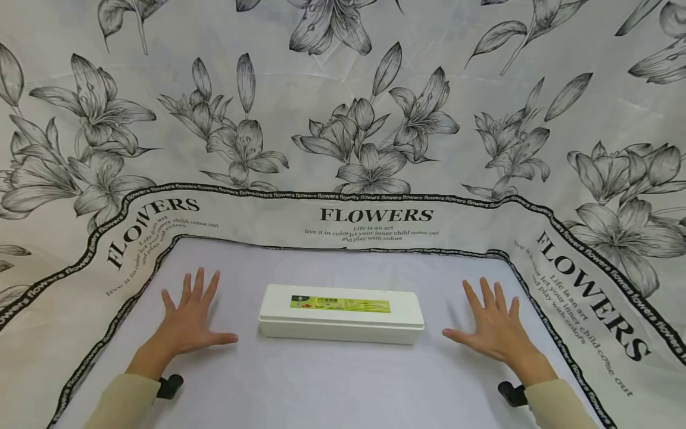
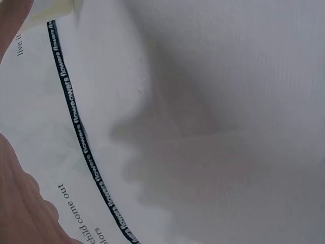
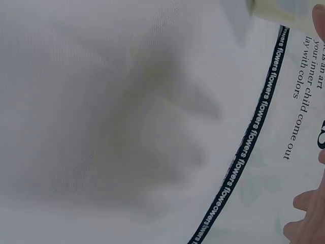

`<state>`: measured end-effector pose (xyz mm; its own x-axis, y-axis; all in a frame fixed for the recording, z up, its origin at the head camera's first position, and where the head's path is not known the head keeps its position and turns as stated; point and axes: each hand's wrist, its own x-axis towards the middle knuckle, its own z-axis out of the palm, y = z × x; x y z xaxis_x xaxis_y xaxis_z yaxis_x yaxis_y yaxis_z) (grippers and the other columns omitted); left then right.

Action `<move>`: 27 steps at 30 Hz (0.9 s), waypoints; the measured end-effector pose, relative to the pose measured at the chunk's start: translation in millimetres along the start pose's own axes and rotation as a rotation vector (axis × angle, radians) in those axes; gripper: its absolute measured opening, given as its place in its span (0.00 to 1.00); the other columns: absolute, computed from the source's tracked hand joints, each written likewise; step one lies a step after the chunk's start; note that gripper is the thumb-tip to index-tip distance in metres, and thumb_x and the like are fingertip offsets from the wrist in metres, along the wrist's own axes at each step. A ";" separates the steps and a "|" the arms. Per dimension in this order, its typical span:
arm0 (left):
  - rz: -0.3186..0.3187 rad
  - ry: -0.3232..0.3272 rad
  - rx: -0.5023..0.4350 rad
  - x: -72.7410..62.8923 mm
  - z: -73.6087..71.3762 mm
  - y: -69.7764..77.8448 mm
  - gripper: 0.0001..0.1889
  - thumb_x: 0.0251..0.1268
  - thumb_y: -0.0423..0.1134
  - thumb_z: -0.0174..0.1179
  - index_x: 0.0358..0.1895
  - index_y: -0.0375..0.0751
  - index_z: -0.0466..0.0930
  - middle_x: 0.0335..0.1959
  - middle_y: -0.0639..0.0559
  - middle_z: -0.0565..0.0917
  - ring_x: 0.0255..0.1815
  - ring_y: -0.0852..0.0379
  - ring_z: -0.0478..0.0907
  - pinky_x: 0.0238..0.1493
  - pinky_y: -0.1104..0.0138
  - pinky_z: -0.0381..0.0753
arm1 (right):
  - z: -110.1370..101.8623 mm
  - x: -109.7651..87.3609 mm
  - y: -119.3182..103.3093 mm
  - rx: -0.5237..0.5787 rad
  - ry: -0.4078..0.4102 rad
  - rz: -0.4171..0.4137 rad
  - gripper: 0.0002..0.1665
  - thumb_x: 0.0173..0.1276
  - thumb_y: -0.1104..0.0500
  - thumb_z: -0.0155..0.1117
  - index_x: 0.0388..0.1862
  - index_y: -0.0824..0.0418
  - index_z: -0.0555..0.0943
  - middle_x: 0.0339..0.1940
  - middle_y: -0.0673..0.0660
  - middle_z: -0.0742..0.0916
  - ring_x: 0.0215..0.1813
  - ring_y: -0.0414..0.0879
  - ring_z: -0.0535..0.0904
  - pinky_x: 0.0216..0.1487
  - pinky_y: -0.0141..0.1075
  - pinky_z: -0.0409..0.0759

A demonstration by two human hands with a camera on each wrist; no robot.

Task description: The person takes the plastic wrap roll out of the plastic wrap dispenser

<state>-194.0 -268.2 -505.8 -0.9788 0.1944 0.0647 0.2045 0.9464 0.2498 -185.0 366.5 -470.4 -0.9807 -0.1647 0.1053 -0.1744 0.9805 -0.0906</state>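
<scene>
A long white box (image 1: 343, 330) with a lid and a yellow-green label (image 1: 340, 304) lies crosswise on the white tabletop, its lid on. To its left, my left hand (image 1: 190, 319) is spread with straight fingers, apart from the box and holding nothing. On the other side my right hand (image 1: 493, 328) is spread the same way, also touching nothing. Part of the left hand (image 2: 23, 203) shows at the edge of the left wrist view, with a pale corner of the box (image 2: 53, 10) above. In the right wrist view, fingers of the right hand (image 3: 310, 218) show at the right edge.
A white cloth covers the table (image 1: 321, 387), bordered by black bands printed with "flowers". Behind rises a flower-patterned cloth (image 1: 241, 167). A black strap-mounted device sits at the left wrist (image 1: 170, 387) and another at the right wrist (image 1: 513, 394).
</scene>
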 end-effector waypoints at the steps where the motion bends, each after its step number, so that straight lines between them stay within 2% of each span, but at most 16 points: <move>1: 0.002 -0.001 -0.010 -0.2 0.5 1.1 0.78 0.40 0.80 0.69 0.85 0.51 0.25 0.84 0.34 0.25 0.82 0.25 0.24 0.64 0.19 0.23 | -0.2 0.2 -2.0 0.012 -0.004 0.002 0.73 0.56 0.19 0.64 0.86 0.60 0.49 0.82 0.78 0.52 0.81 0.81 0.41 0.68 0.83 0.37; 8: 0.023 0.002 -0.097 2.8 8.2 12.1 0.79 0.38 0.77 0.73 0.85 0.49 0.27 0.84 0.31 0.28 0.82 0.26 0.22 0.67 0.20 0.26 | -0.9 2.4 -16.7 0.042 0.010 -0.005 0.75 0.55 0.19 0.65 0.86 0.57 0.46 0.83 0.77 0.50 0.81 0.80 0.37 0.68 0.83 0.39; 16: 0.033 0.019 -0.180 10.9 20.9 25.7 0.80 0.35 0.74 0.77 0.85 0.46 0.31 0.84 0.28 0.34 0.82 0.22 0.29 0.72 0.24 0.37 | -3.1 4.0 -29.2 0.071 0.050 -0.027 0.76 0.53 0.20 0.68 0.86 0.58 0.47 0.83 0.77 0.51 0.82 0.80 0.36 0.69 0.82 0.41; 21: 0.043 0.031 -0.268 19.2 35.4 35.7 0.80 0.35 0.71 0.79 0.85 0.46 0.31 0.84 0.28 0.35 0.81 0.20 0.32 0.72 0.24 0.40 | -2.4 5.2 -42.4 0.085 0.046 -0.046 0.76 0.53 0.19 0.67 0.87 0.57 0.47 0.84 0.75 0.51 0.82 0.78 0.36 0.71 0.81 0.42; 27: 0.044 0.024 -0.392 25.1 49.2 50.2 0.79 0.36 0.67 0.81 0.85 0.45 0.32 0.84 0.29 0.37 0.83 0.23 0.33 0.75 0.27 0.41 | -1.8 6.6 -60.8 0.082 0.041 -0.062 0.75 0.52 0.19 0.67 0.86 0.57 0.50 0.84 0.74 0.53 0.83 0.77 0.39 0.71 0.80 0.44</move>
<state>-208.9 -203.1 -539.1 -0.9692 0.2225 0.1053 0.2406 0.7664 0.5956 -180.7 306.0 -462.4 -0.9636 -0.2189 0.1536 -0.2432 0.9561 -0.1634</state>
